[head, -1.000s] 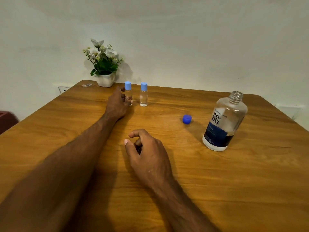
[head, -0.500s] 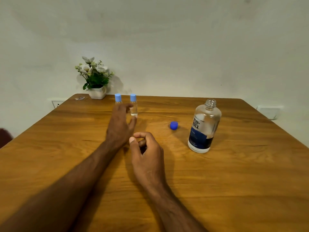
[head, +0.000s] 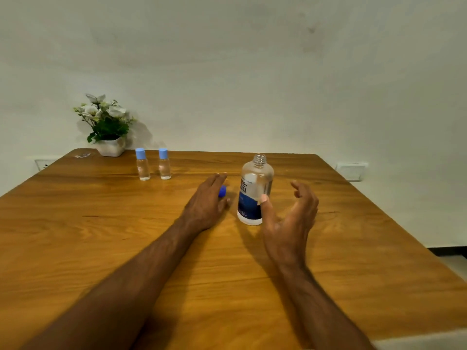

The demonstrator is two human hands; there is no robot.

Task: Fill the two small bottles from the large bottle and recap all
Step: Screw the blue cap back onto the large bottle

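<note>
head view: left hand point(head: 206, 204) has moved onto the blue cap point(head: 222, 191), right hand's point(head: 290, 218) fingers now spread beside the large bottle point(head: 255, 190).

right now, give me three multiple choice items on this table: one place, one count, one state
1. Where is the plant pot?
A. far left corner of the table
B. beside the big bottle
C. near right edge

2. How many small bottles carry light blue caps?
A. one
B. two
C. three

3. The big bottle is:
A. capped
B. lying down
C. upright and uncapped

Answers:
1 A, it stands at the back left by the wall.
2 B, left one and right one both capped.
3 C, its threaded neck is bare.
</note>
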